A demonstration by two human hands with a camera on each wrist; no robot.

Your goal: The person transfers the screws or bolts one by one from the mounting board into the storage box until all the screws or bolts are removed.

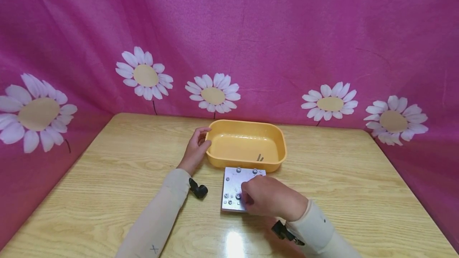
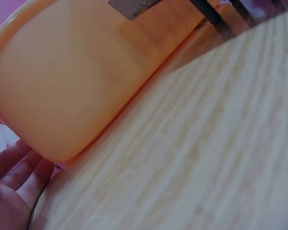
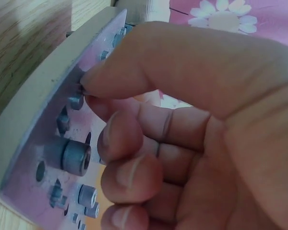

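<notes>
A silvery metal plate (image 1: 233, 184) with several socket-head screws and small pegs standing in it lies on the table. Over its right half is my right hand (image 1: 270, 196). Thumb and forefinger pinch a small metal pin at the plate's face; the fingertips hide most of it. In the right wrist view a larger socket-head screw (image 3: 77, 158) stands out of the plate near the curled fingers. My left hand (image 1: 195, 150) holds the left end of the yellow tray (image 1: 247, 164), its fingers about the end wall. Thin dark pins (image 1: 259, 157) lie inside the tray.
The tray stands directly behind the plate on the wood-grain table (image 1: 344, 194). A pink curtain (image 1: 272, 43) with white flowers surrounds the table's back and sides. Black straps hang at both wrists.
</notes>
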